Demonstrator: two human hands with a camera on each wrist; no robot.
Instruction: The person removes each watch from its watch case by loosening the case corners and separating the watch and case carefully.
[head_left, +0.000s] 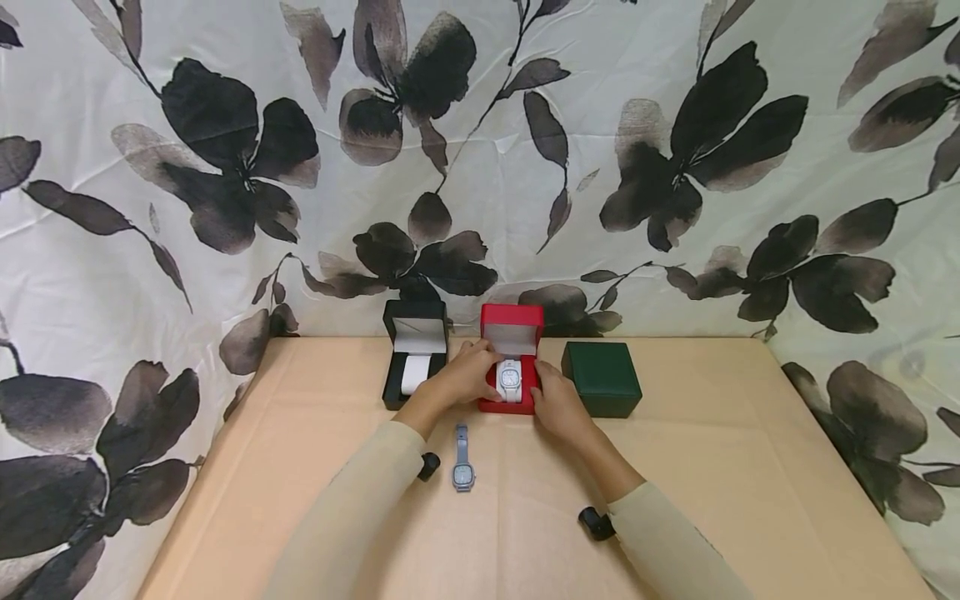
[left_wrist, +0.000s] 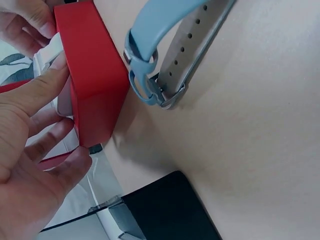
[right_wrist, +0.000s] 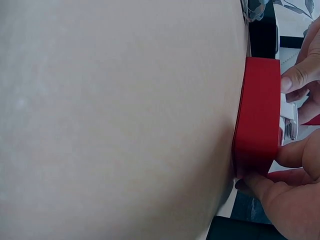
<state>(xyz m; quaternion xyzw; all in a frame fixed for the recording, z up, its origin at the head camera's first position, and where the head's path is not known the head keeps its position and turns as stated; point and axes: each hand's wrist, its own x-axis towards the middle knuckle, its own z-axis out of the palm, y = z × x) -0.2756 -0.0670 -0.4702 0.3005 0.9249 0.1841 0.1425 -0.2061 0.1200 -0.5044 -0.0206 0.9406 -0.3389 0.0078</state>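
A white watch point(head_left: 509, 380) sits upright inside an open red box point(head_left: 506, 407), its dial facing up. My left hand point(head_left: 472, 372) reaches over the box's left side, and its thumb and fingers pinch the watch with the white cushion under it. Opposite, my right hand point(head_left: 558, 402) grips the right wall of the red box; in the right wrist view its fingers point(right_wrist: 257, 186) lie along the outside and the thumb rests at the rim. Nearer to me, a blue watch point(head_left: 462, 473) lies on the table, its strap pointing away.
Left of the red box stands an open black box point(head_left: 394, 385) holding a white cushion point(head_left: 416, 373). A closed green box point(head_left: 602, 377) stands to the right, close to my right hand. Floral cloth point(head_left: 525, 208) hangs behind the table point(head_left: 697, 433).
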